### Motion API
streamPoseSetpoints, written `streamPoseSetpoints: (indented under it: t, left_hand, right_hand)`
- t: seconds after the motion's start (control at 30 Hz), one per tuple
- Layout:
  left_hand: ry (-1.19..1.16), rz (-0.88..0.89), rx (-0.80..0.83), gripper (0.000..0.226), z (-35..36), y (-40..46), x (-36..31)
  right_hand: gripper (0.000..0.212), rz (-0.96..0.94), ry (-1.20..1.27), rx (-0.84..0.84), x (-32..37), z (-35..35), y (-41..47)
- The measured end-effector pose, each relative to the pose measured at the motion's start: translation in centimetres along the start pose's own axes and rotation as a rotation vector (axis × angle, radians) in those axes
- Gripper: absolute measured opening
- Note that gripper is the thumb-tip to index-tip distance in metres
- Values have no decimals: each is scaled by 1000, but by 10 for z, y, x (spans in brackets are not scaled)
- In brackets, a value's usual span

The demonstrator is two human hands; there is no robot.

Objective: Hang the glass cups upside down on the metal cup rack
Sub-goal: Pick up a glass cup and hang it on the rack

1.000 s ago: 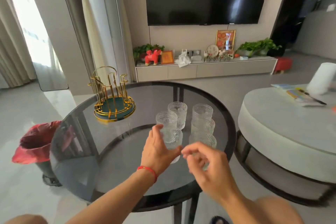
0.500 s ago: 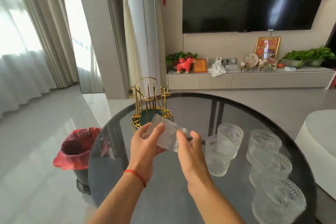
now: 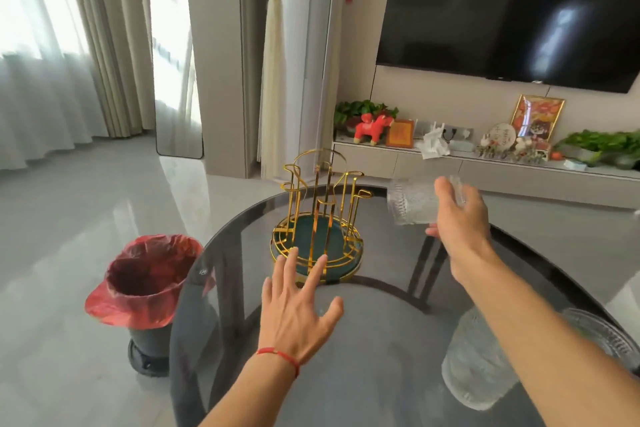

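A gold wire cup rack (image 3: pixel 320 218) with a green round base stands on the dark round glass table (image 3: pixel 374 340), its pegs bare. My right hand (image 3: pixel 460 215) holds a clear textured glass cup (image 3: pixel 410 203) in the air, tipped on its side, to the right of the rack and about level with its pegs. My left hand (image 3: pixel 298 305) hovers open with spread fingers just in front of the rack's base, fingertips near its rim. More glass cups (image 3: pixel 474 367) stand at the lower right, partly behind my right forearm.
A bin with a red bag (image 3: pixel 145 281) stands on the floor left of the table. Behind are a TV cabinet (image 3: pixel 485 170) with ornaments and plants, a wall TV, and curtains at the left.
The cup passed from both hands to my right hand alone and rose to the right of the rack. My left hand let go and dropped toward the rack base. The view shifted left.
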State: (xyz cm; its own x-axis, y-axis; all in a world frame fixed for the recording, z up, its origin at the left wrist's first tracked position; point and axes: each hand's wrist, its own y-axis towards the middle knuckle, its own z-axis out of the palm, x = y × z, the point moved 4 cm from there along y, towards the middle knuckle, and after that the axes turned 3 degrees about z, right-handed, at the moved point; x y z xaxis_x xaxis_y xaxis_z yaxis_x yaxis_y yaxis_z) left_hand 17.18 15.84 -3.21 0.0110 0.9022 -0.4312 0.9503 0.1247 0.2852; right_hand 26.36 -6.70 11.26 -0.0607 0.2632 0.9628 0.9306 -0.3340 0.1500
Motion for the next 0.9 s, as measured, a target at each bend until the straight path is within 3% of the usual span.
streamPoseSetpoints:
  t: [0.17, 0.27, 0.43, 0.6, 0.77, 0.83, 0.9]
  left_hand:
    - [108, -13, 57, 82, 15, 6, 8]
    - [136, -40, 52, 81, 16, 10, 11]
    - [139, -80, 111, 80, 23, 18, 12]
    - [246, -74, 141, 78, 15, 20, 6]
    - [331, -57, 132, 78, 21, 21, 12]
    - [345, -54, 135, 79, 21, 21, 13]
    - [330, -49, 123, 80, 22, 21, 13]
  right_hand:
    - [78, -85, -13, 16, 40, 43, 54]
    - [72, -69, 10, 36, 55, 77, 77]
    - [50, -194, -25, 296, 67, 130, 108]
    - [66, -298, -129, 495, 69, 164, 119]
    - [102, -301, -228, 669, 54, 183, 116]
    - [101, -288, -306, 755, 45, 187, 116]
    - [87, -295, -359, 819, 38, 193, 117]
